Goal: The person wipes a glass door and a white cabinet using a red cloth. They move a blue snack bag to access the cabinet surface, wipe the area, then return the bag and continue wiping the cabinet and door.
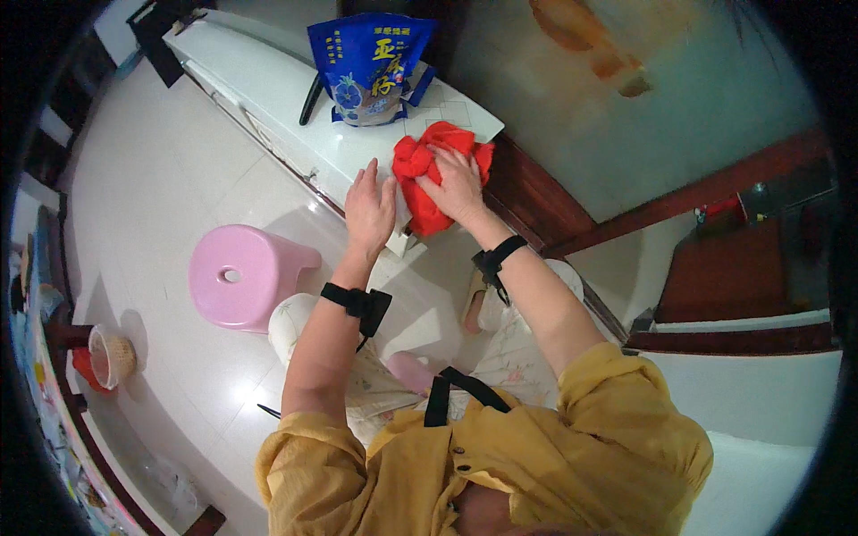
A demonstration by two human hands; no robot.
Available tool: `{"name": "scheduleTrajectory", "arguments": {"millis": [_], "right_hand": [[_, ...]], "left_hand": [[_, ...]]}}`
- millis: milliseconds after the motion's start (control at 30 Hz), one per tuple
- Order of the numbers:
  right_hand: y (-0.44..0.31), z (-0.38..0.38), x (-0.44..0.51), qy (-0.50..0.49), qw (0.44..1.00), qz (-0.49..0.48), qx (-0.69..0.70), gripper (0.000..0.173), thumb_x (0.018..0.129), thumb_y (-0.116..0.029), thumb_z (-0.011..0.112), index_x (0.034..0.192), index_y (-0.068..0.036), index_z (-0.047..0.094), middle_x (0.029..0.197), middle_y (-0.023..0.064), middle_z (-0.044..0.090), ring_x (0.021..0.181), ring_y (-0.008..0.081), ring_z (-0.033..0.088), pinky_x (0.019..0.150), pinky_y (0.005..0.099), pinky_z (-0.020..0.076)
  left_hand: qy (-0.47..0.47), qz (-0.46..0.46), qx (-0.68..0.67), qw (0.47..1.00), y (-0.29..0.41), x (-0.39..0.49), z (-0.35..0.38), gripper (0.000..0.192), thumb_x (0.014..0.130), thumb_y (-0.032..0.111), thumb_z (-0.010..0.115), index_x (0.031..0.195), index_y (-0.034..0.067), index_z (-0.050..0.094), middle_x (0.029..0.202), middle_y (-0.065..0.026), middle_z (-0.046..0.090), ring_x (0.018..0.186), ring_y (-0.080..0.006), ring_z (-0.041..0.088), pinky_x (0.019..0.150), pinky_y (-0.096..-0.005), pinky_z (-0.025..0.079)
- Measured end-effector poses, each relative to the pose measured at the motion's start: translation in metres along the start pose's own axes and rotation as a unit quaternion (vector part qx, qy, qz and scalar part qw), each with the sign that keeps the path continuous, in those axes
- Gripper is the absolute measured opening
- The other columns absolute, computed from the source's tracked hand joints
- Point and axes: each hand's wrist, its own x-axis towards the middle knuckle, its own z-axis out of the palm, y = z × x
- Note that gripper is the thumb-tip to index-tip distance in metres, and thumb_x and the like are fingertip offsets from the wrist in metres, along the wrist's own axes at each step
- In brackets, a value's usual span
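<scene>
A crumpled red cloth lies over the near end of a long white cabinet top, draping past its edge. My right hand rests on the cloth, fingers bent into its folds. Just left of the cloth, my left hand is at the cabinet's front edge with its fingers extended and nothing in it. Whether the left palm touches the surface is hidden. Behind the hands stands a blue stand-up pouch bearing writing, with a black elongated object beside it.
A pink plastic stool stands on the tiled floor to the left. Beyond it is a small wicker basket. A dark wood-framed panel borders the cabinet's right side. My knees are below the near end.
</scene>
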Motion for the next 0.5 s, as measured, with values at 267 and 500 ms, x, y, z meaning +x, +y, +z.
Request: {"name": "scheduleTrajectory", "arguments": {"millis": [267,500], "right_hand": [[0.006,-0.007,-0.009,-0.061,0.998,-0.009,0.006,0.061,0.092,-0.052,0.062,0.133,-0.008,0.062,0.155,0.0065,0.044,0.146,0.0301,0.033,0.114,0.0693,0.0227],[0.041,-0.008,0.044,-0.108,0.994,0.026,0.012,0.061,0.094,-0.053,0.057,0.14,-0.013,0.058,0.158,0.0045,0.042,0.148,0.0296,0.032,0.117,0.0694,0.0162]], "left_hand": [[0.033,0.032,0.164,0.985,0.0,-0.006,0.038,0.054,0.102,0.037,0.051,0.146,0.007,0.047,0.155,-0.0186,0.042,0.148,-0.0378,0.03,0.115,-0.067,0.019],[0.027,0.061,0.328,0.942,0.02,-0.005,0.048,0.058,0.097,0.04,0.055,0.146,0.009,0.049,0.155,-0.0182,0.043,0.149,-0.0368,0.029,0.113,-0.074,0.01]]}}
